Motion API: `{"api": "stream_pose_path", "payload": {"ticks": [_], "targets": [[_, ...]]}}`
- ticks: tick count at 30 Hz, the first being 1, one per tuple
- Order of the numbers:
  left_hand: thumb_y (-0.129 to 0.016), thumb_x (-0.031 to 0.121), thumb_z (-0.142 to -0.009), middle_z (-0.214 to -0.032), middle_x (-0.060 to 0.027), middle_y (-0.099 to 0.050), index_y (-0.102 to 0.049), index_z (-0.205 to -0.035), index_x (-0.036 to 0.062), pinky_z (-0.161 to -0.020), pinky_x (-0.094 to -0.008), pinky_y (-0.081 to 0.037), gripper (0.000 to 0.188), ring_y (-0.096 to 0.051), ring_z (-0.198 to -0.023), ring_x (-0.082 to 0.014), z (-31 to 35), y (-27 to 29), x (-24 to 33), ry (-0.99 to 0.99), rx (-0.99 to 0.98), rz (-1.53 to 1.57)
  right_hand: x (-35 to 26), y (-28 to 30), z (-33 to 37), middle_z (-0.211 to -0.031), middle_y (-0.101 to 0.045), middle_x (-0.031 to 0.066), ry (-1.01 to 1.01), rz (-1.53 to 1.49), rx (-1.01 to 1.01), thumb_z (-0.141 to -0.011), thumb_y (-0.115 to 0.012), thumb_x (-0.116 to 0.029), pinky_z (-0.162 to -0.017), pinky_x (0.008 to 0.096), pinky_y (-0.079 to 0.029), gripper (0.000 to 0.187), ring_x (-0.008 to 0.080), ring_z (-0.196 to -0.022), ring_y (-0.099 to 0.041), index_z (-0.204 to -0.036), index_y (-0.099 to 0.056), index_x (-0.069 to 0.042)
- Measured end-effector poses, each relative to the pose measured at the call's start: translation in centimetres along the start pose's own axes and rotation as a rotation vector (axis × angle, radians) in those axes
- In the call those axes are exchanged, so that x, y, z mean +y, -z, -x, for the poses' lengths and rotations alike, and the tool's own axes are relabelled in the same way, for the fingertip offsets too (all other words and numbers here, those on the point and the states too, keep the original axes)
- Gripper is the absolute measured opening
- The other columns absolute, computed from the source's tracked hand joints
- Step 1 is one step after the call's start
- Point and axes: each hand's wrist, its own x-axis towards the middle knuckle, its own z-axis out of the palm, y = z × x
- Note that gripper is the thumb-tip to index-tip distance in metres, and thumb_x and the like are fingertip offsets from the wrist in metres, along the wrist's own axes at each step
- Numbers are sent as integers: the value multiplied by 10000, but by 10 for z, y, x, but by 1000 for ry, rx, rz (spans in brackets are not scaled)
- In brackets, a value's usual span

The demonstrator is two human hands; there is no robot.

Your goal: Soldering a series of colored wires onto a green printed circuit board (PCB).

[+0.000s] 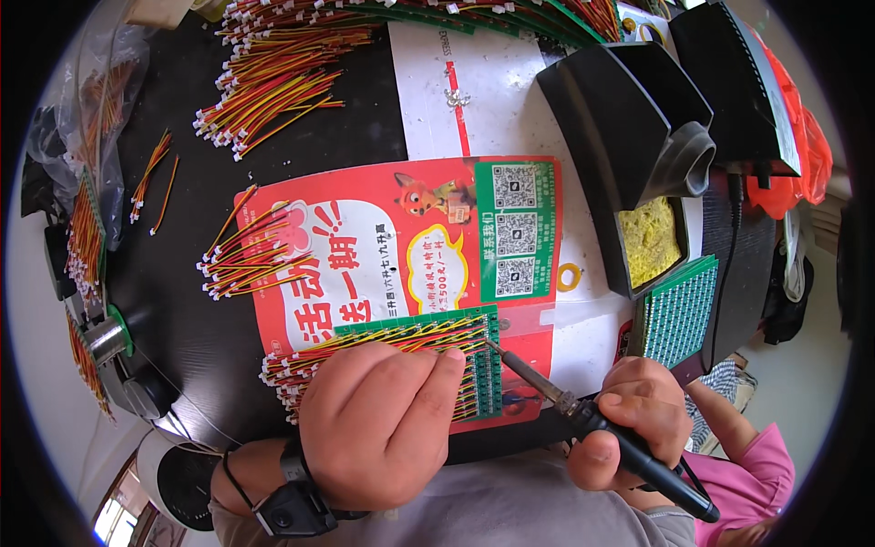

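Note:
My right hand (643, 415) grips the black handle of a soldering iron (652, 474). Its metal tip meets the upper part of a green circuit board panel (489, 387), which lies on a red printed sheet (538, 351). Rows of red, yellow and black wires (342, 345) with white connectors run leftward from the panel. My left hand (383, 424) is closed over these wires, thumb and forefinger pinched close to the iron's tip. What sits between those fingertips is mostly hidden, but wire ends emerge beside them. A loose bunch of similar wires (260, 251) rests on the sheet's left side.
At the right stand a black iron holder (592, 118) with a yellow sponge (652, 242), a black box (729, 82) and stacked green boards (679, 310). A solder spool (108, 339) is at left, wire piles (283, 82) behind. Someone's pink sleeve (761, 469) shows lower right.

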Motion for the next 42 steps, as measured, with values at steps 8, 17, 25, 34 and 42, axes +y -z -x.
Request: {"api": "stream_pose_path", "payload": {"ticks": [8, 17, 25, 34, 42], "targets": [[-717, -18, -702, -790, -99, -667, -744, -926, -48, -604, -338, -533, 228, -632, -688, -232, 0, -3, 0, 13, 5, 11, 0, 1, 1, -639, -579, 66, -10, 17, -5, -790, -829, -140, -449, 313, -444, 353, 199, -503, -554, -999, -594, 19], [-710, -18, -709, -789, -95, -665, -743, -925, -45, -599, -338, -528, 220, -634, -693, -233, 0, -3, -1, 12, -9, 13, -1, -1, 9, -641, -576, 74, -46, -37, 94, -805, -822, -172, -455, 323, -447, 343, 200, -514, -551, -977, -593, 17], [-725, 1, -720, -830, -94, -665, -739, -920, -30, -602, -346, -523, 203, -625, -726, -241, 0, -2, 1, 10, -34, -5, -1, -1, 7, -636, -572, 75, -48, 8, 64, -835, -802, -194, -458, 317, -446, 328, 199, -508, -549, -967, -589, 17], [-734, 24, -734, -810, -72, -630, -729, -913, -12, -570, -341, -507, 183, -594, -705, -225, 3, -1, 5, -36, 13, -82, 0, -3, 9, -628, -563, 67, -32, -20, 118, -836, -803, -197, -455, 319, -446, 332, 198, -506, -549, -968, -586, 18], [-732, 25, -718, -778, -69, -608, -734, -913, -21, -549, -339, -504, 201, -588, -689, -225, 3, -2, 4, -35, -17, -62, -1, 0, 6, -638, -584, 79, -40, 23, 44, -809, -824, -177, -454, 326, -453, 344, 208, -510, -567, -983, -595, 13]]}}
